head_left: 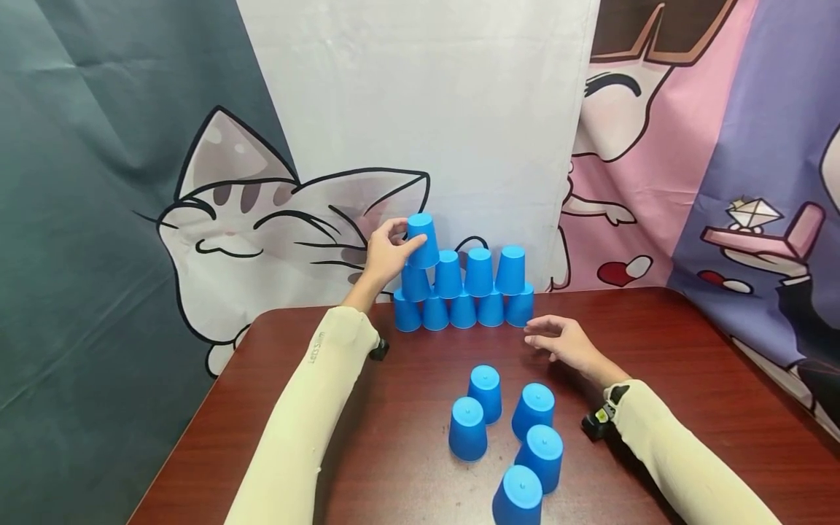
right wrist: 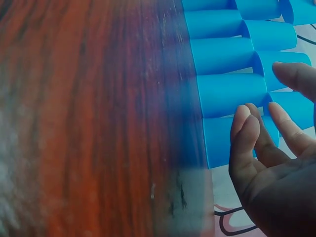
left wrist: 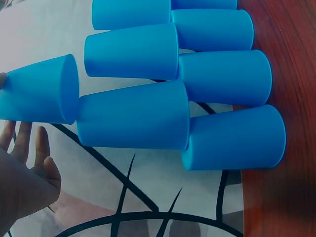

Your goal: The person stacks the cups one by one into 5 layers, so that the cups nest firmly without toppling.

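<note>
the held cup (head_left: 423, 240) is located above the left end of the upper row (head_left: 479, 272), over the span between that row's two leftmost cups. its long axis stands near vertical, mouth down and narrow base up. the left hand (head_left: 389, 251) grasps it from the left side, thumb and fingers pinching the wall, so that the cup lies directly to the right of that hand. the rim is just at the level of the bases below; contact between them cannot be confirmed from these angles. the upper row comprises four inverted cups, seated over the joints of the lower row (head_left: 462, 311), which comprises five. the left hand is the nearer of the two to the cup position. the right hand (head_left: 564, 343) is released, grasps nothing, and is poised with loosely bent fingers just beside the right end of the lower row, well apart from the held cup. five loose cups (head_left: 533, 412), all inverted, stand nearer the person on the table (head_left: 394, 437). behind the stack hangs a printed backdrop (head_left: 420, 109).
</note>
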### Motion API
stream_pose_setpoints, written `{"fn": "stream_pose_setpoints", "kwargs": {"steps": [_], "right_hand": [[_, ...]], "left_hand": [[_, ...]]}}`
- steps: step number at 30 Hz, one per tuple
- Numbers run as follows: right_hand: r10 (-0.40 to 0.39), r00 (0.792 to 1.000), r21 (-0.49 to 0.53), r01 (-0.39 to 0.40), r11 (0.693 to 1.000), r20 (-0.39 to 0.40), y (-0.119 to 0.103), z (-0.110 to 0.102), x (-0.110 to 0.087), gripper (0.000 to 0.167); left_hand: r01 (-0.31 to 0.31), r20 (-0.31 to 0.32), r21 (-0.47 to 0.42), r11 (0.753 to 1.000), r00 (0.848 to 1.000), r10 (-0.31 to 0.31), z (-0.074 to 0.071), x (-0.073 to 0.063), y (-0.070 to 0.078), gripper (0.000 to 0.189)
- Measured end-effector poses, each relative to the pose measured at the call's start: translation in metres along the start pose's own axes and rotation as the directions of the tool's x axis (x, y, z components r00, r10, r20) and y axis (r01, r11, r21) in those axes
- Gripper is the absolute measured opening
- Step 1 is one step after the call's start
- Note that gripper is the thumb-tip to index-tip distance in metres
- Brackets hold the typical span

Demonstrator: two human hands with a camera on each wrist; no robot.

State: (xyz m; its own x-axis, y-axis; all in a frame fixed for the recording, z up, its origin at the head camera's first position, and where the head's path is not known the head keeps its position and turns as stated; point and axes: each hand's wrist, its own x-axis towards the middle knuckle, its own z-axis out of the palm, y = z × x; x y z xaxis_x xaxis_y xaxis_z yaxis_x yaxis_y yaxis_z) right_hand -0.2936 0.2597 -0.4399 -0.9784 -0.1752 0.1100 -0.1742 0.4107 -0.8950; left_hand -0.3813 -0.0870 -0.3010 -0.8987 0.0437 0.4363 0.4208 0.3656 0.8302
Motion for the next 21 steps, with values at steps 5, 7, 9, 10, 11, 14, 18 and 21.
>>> {"fn": "stream_pose_setpoints", "kwargs": {"steps": [5,7,9,10,11,14,18,21], "right_hand": [[0.006,1.000,-0.003,-0.006,1.000,0.006,-0.0007,0.0004,-0.0001,0.043],[0.013,1.000,-0.001,-0.013,1.000,0.012,-0.0007,0.0004,0.0000,0.042],[0.017,1.000,0.001,-0.017,1.000,0.018,-0.0006,0.0004,0.0001,0.042],[0.018,1.000,0.001,-0.018,1.000,0.020,-0.0006,0.0005,0.0001,0.042],[0.017,1.000,0.001,-0.018,1.000,0.023,-0.0005,0.0005,0.0001,0.043],[0.010,1.000,0.003,-0.010,1.000,0.027,-0.0010,0.0005,-0.0002,0.044],[0.010,1.000,0.007,-0.010,1.000,0.028,-0.0019,-0.0004,-0.0011,0.043],[0.013,0.999,0.004,-0.013,1.000,0.029,-0.0022,-0.0014,-0.0018,0.043]], "left_hand": [[0.010,-0.003,0.008,1.000,1.000,-0.010,0.0045,0.0035,-0.0029,0.058],[0.018,0.001,0.019,1.000,1.000,-0.018,0.0053,0.0043,-0.0029,0.059],[0.026,0.000,0.040,0.999,1.000,-0.026,0.0056,0.0048,-0.0021,0.059],[0.028,-0.001,0.053,0.998,1.000,-0.028,0.0055,0.0050,-0.0016,0.059],[0.029,-0.003,0.066,0.997,1.000,-0.029,0.0053,0.0052,-0.0013,0.059],[0.034,-0.017,0.097,0.995,0.999,-0.033,0.0051,0.0065,-0.0014,0.058],[0.040,-0.023,0.101,0.994,0.999,-0.038,0.0057,0.0087,-0.0040,0.057],[0.044,-0.017,0.096,0.994,0.999,-0.043,0.0063,0.0097,-0.0076,0.058]]}}
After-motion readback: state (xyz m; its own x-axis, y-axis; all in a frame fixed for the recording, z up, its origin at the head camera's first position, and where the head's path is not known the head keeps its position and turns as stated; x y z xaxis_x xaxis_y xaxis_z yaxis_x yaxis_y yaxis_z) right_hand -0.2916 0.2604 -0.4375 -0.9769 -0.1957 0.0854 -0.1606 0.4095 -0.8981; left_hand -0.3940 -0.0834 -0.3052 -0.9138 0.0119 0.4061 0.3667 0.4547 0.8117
